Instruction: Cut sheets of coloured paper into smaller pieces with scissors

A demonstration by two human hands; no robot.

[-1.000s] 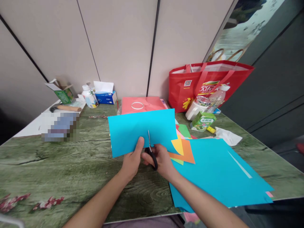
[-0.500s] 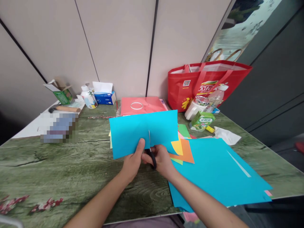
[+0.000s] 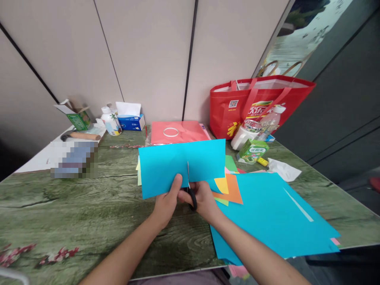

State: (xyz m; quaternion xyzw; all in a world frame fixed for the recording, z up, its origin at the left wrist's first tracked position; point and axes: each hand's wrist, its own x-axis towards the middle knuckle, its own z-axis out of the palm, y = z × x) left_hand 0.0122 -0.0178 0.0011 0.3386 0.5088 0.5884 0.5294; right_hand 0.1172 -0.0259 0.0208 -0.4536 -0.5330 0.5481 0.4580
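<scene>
A blue sheet of paper (image 3: pixel 163 166) is held up over the middle of the table, slit from its lower edge to about its centre. My left hand (image 3: pixel 168 198) pinches its bottom edge, thumb on the near face, left of the slit. Black-handled scissors (image 3: pixel 192 198) are in my right hand (image 3: pixel 203 200), fingers wrapped through the loops. One blade shows in the slit; the other is hidden behind the paper. Orange paper (image 3: pixel 233 189) and other coloured pieces lie behind, partly covered by the blue sheet.
Large blue sheets (image 3: pixel 264 213) lie at the right, over the table's front edge. Behind stand a red bag (image 3: pixel 228 97), a green carton (image 3: pixel 253 151), a tissue box (image 3: pixel 130 122) and a white bottle (image 3: pixel 111 122). A pink-red pack (image 3: pixel 190 132) lies at the wall, a hammer (image 3: pixel 84 136) at left.
The blue paper and both hands have shifted slightly to the right. The scissors have moved with them, and the paper right of the slit sits a little differently.
</scene>
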